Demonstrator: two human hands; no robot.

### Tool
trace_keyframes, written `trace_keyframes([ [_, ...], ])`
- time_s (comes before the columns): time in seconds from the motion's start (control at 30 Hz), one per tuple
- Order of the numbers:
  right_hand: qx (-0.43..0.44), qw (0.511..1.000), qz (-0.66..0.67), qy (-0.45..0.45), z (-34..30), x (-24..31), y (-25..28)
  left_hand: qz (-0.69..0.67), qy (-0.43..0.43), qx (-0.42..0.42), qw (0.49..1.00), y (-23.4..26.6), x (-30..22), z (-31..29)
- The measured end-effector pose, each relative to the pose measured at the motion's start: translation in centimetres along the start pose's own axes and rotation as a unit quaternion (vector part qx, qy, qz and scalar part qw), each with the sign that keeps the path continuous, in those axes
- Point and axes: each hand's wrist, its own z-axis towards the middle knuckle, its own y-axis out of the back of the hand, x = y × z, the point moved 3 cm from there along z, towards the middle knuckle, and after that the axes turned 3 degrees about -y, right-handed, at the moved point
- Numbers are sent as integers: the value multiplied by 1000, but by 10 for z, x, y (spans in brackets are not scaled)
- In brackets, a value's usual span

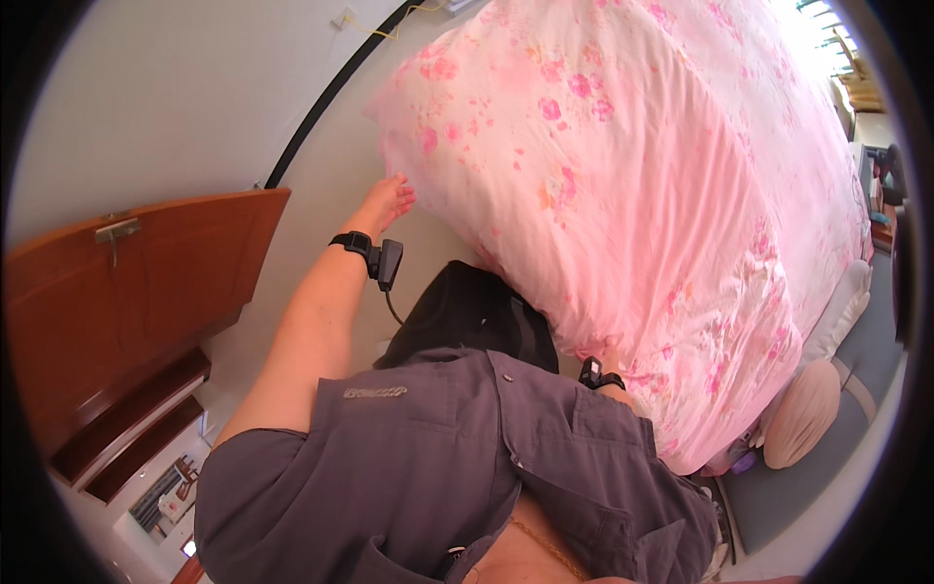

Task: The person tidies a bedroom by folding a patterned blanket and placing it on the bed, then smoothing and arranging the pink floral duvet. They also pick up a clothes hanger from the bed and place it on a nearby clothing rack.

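A large white-and-pink quilt (623, 175) with a floral print spreads in front of me, its folds running down toward my right side. My left hand (389, 200) reaches out beside the quilt's left edge, fingers stretched and nothing in them. At the near edge, my right hand (610, 352) is closed on the quilt, with gathered cloth around it; part of the hand is hidden. Each wrist carries a black strap with a small dark device.
A brown wooden door (146, 253) with a metal latch stands at the left, dark steps or shelves below it. At the right are a beige cushion (803, 414) and a grey surface (778, 501). A black strip runs along the wall's base, and light enters at the upper right.
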Motion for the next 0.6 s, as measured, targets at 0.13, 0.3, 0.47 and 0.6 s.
trace_keyframes([
  [0.13, 32, 988, -146, 48, -15, -32, -74, -45, 10, 20, 999, 0, -27, 47],
  [0.3, 40, 991, 83, -95, 2, -84, -166, -71, 25, 28, 997, -1, -66, 100],
  [0.47, 200, 977, 73, -22, -14, -148, -274, -73, 12, 137, 988, 3, -98, 155],
  [0.6, 151, 964, 210, 65, -17, -171, -369, -16, 103, 132, 986, 4, -148, 143],
])
